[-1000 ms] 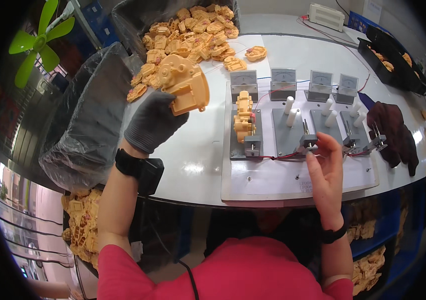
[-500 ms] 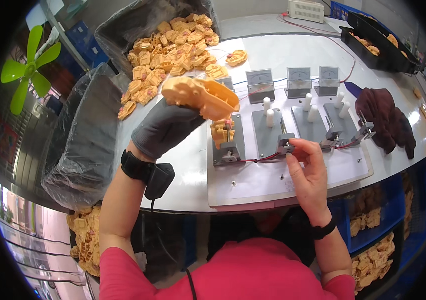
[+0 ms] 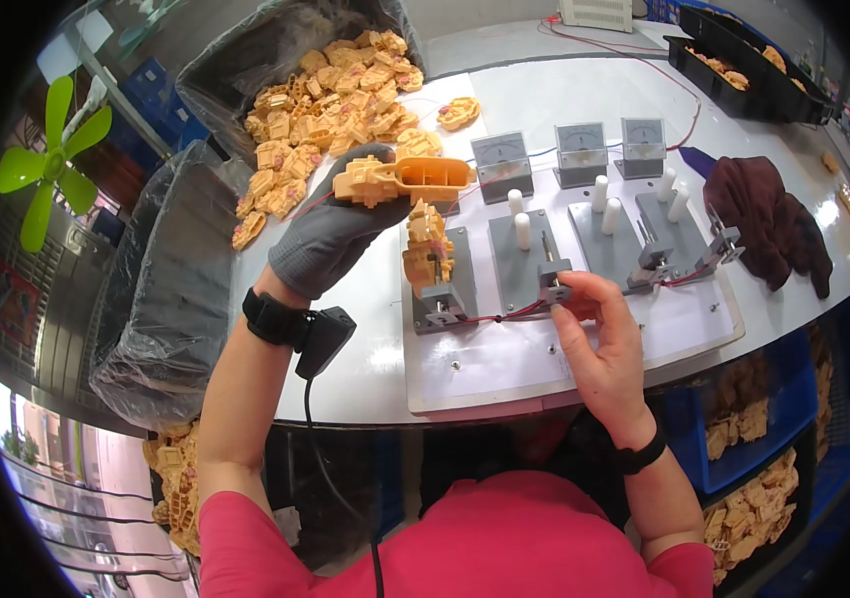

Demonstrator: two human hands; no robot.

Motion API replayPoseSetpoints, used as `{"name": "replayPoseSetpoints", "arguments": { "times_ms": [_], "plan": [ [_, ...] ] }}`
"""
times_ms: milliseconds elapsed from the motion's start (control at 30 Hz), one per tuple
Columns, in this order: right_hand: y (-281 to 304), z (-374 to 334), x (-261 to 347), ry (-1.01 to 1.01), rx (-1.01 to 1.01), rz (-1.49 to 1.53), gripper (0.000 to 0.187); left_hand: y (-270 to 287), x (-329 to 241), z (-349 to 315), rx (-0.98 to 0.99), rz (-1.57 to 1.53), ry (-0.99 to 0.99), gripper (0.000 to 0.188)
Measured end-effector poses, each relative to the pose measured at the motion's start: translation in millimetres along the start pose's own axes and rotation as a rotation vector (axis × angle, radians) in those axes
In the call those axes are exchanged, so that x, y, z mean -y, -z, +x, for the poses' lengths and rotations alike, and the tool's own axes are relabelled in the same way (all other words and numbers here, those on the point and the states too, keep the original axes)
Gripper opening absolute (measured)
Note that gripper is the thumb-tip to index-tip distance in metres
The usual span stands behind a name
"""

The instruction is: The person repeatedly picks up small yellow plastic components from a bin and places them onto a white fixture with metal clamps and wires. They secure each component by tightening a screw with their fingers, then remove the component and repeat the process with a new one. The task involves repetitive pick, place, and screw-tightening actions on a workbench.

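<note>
The orange plastic part (image 3: 405, 177) has come a long way in a second: it was lifted just off the heap of like parts, and now it is carried above the test board, close over the first station. Judging by that, the pick is done and the part is being brought in to be seated. It is a flat moulded housing, pale orange, with a rounded end pointing away from the grip and a knobbly, ribbed end under the fingers. It lies roughly level, clear of the table.

The left hand (image 3: 330, 234), in a grey glove, is closed around the ribbed end, thumb and fingers clamped on the part. Directly below the grip, another orange part (image 3: 425, 249) already stands in the first grey fixture (image 3: 442, 284). The right hand (image 3: 599, 334), bare, has moved in from the third fixture to the second; its fingertips pinch the small grey clamp (image 3: 555, 289) at the near end of the second fixture, closed on it, with red wires (image 3: 490, 317) running beside it.

Beyond the grip stand three grey meters (image 3: 503, 154). Further behind the grip lies the heap of orange parts (image 3: 330, 100) spilling from a dark bag. A dark red cloth (image 3: 769, 224) rests far off on the right of the white table (image 3: 584, 95).
</note>
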State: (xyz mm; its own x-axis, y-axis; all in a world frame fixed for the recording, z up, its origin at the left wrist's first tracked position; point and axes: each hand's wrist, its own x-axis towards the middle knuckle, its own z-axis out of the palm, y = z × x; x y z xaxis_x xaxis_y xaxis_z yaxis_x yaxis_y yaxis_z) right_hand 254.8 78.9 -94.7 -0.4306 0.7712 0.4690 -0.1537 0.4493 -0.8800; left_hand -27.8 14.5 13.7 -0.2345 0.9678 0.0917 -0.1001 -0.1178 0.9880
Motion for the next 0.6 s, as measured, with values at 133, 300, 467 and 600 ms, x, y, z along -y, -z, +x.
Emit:
{"name": "replayPoseSetpoints", "arguments": {
  "times_ms": [133,300,467,600],
  "plan": [
    [0,1,1,0.012,0.0,0.021,0.026,1,3,4,0.018,0.054,-0.021,0.053],
    [6,0,-4,0.009,0.067,0.119,0.019,-7,-2,9,0.037,0.132,0.007,0.048],
    [6,2,-2,0.013,0.081,0.167,0.019,-14,-11,22,0.113,0.243,0.02,0.048],
    [9,2,0,0.04,0.093,0.141,0.02,-30,-17,37,0.13,0.422,0.039,0.039]
  ]
}}
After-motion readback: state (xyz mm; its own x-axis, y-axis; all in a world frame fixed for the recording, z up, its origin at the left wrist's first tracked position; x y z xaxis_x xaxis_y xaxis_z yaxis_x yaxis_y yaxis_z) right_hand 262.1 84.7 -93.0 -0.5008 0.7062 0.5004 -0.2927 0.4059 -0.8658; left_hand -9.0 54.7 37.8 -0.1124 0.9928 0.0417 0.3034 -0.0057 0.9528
